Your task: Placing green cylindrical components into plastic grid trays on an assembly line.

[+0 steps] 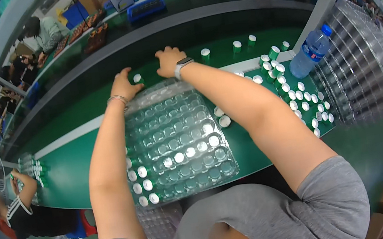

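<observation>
Both my hands reach past the far end of a clear plastic tray [169,137] with rows of round pockets. My left hand [125,85] has its thumb and fingers apart around a small green cylinder with a white top [137,78]; it does not look gripped. My right hand [171,61] is over the dark belt, fingers spread, with nothing visible in them. Another green cylinder [205,53] stands to its right. At the tray's near left corner several white-topped cylinders [143,186] sit in two columns. Most other pockets look unfilled.
Many white-topped cylinders [290,91] crowd the green table at right, beside a water bottle with a blue cap [311,51] and a tall stack of clear trays [359,61]. A co-worker [22,206] sits at far left. Blue trays [146,9] lie beyond the belt.
</observation>
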`<state>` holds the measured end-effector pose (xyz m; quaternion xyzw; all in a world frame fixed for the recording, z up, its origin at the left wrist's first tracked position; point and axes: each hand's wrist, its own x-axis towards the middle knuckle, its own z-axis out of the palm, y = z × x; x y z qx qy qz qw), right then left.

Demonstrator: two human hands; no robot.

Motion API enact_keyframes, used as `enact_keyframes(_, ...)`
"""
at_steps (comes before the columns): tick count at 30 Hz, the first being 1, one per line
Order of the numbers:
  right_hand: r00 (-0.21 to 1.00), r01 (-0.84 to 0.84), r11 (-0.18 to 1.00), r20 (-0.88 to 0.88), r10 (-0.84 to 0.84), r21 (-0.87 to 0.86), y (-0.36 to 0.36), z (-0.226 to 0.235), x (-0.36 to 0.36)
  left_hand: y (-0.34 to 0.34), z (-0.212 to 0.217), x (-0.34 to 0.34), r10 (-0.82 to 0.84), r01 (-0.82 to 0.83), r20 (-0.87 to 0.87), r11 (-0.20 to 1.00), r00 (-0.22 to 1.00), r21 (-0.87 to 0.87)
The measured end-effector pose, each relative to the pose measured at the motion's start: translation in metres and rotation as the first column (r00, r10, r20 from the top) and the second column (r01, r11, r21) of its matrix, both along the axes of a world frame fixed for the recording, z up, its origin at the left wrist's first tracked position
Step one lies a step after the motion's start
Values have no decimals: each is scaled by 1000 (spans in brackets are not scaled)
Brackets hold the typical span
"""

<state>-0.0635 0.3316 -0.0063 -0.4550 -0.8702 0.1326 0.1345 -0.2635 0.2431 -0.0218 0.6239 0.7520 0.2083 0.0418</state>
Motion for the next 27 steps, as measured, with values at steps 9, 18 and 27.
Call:
enact_keyframes(9,879,-216,946,372,297,-244,6,12,-24,-3,-1,-8,64,-61,24,993,998,-101)
enact_keyframes(18,966,-255,967,-41,254,-26,57,-10,12,-47,38,44,-50,-9,491,993,870,117)
enact_keyframes(27,918,-374,920,100,385,-116,-24,70,147,-118,31,95,-249,171,790,968,561,183)
